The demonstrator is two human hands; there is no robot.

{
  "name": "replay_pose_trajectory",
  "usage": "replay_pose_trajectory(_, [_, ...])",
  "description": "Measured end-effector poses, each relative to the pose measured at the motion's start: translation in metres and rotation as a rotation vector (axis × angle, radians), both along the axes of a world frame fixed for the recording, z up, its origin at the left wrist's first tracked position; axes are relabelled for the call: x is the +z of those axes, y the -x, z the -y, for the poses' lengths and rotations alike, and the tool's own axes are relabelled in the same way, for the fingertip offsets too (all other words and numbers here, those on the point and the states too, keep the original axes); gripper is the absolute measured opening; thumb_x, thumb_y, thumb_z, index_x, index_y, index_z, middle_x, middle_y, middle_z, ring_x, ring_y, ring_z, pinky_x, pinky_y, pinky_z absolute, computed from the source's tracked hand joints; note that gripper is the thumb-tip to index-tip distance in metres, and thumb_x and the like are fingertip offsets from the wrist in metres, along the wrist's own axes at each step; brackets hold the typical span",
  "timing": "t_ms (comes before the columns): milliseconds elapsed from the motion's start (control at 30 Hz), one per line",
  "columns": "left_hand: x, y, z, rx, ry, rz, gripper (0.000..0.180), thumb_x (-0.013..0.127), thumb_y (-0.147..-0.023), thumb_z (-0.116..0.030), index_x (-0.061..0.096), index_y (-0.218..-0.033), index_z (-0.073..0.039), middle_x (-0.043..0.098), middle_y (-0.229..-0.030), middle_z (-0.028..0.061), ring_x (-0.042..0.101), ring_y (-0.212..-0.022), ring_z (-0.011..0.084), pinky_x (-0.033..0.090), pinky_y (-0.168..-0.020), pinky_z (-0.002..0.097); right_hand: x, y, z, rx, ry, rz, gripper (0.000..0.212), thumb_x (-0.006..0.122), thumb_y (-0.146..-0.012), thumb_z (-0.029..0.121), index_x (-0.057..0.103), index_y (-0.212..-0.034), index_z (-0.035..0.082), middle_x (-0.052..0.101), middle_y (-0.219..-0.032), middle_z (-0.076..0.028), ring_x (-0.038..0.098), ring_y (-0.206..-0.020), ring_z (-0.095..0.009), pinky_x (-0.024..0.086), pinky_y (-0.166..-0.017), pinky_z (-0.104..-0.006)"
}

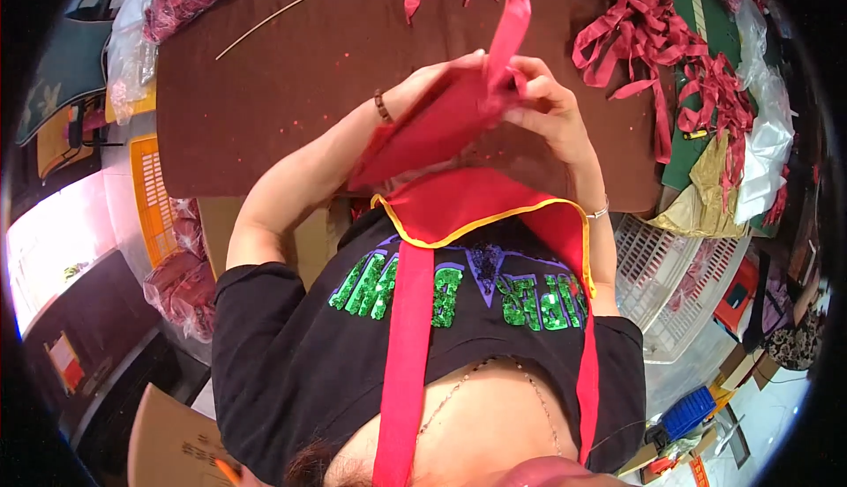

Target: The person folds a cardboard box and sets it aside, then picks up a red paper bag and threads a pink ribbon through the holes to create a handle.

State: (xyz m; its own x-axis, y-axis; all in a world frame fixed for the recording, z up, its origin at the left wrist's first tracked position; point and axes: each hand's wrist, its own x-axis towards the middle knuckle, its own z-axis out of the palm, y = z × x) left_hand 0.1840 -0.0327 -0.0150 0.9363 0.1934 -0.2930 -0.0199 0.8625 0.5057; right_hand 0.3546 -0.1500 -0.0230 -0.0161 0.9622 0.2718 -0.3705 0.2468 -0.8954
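Observation:
In front of my chest I hold up a piece of red cloth, folded and slightly blurred, with a red strap standing up from its far right corner. My left hand grips the cloth from its far side, so most of its fingers are hidden. Beside it, my right hand is closed at that corner, with thumb and fingers pinching the cloth by the base of the strap. A red apron with yellow edging hangs from my neck, just below the held cloth.
A brown-covered table lies beyond my hands, with a thin stick on it. Piles of red straps lie at the far edge and right. White plastic crates stand at lower right, an orange crate at left.

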Motion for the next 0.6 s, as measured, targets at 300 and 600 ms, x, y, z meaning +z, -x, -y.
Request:
replay_pose_trajectory(300, [-0.023,0.011,-0.026,0.304,-0.781,-0.503,0.038,0.058,-0.085,-0.010,0.045,-0.120,-0.003,0.057,-0.086,0.0067,0.056,-0.066,0.0117,0.049,-0.055,0.0263,-0.025,-0.030,0.016,-0.616,0.539,-0.255,0.039,0.041,-0.096,0.036,0.049,-0.119,0.006,0.054,-0.113,-0.007,0.053,-0.100,-0.018,0.046,-0.082,-0.0336])
replay_pose_trajectory(600, [-0.004,0.017,-0.031,0.101,-1.271,-0.558,0.034,0.053,-0.084,-0.003,0.049,-0.117,-0.006,0.059,-0.070,0.0074,0.056,-0.057,0.0109,0.048,-0.054,0.0274,0.001,-0.012,0.020,-0.819,0.211,1.366,0.015,0.066,-0.078,0.015,0.065,-0.091,0.006,0.060,-0.103,-0.007,0.055,-0.094,-0.023,0.043,-0.082,-0.0342])
